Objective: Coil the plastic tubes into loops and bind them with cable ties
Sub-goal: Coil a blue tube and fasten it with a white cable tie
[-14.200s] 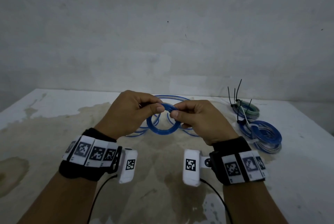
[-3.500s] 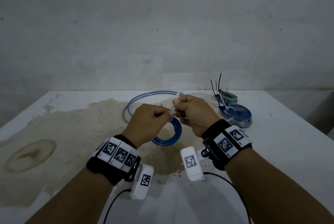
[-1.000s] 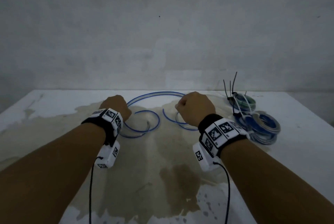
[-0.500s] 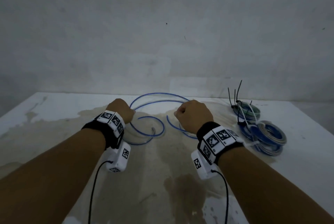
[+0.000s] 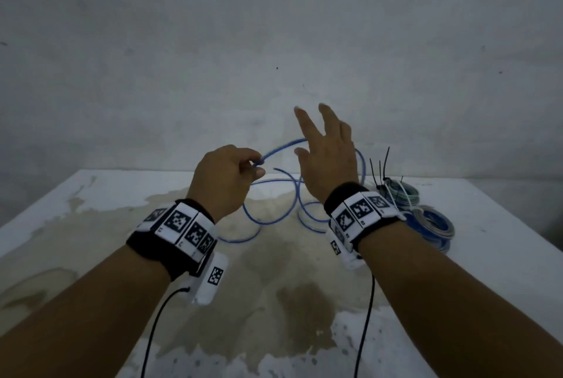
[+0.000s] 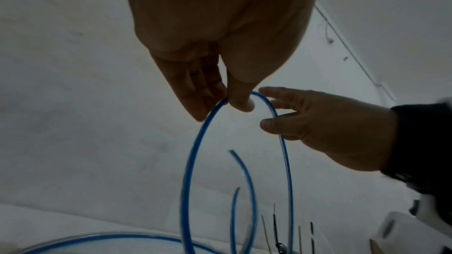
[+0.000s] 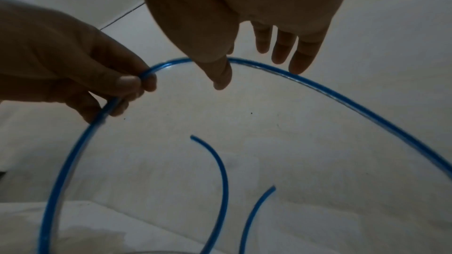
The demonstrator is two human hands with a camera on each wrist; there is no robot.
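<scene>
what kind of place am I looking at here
Probably a bare makeshift workspace, not a fitted workshop: a plain grey wall, a stained white table, and only work materials on it, namely loose blue tube, tied coils and black cable ties.

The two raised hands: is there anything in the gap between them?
Only the blue tube arching across; the left hand pinches it, the open right hand reaches it. The right wrist view shows this best.

Dim, grey, flat light — soft blur, wide-angle bending
</scene>
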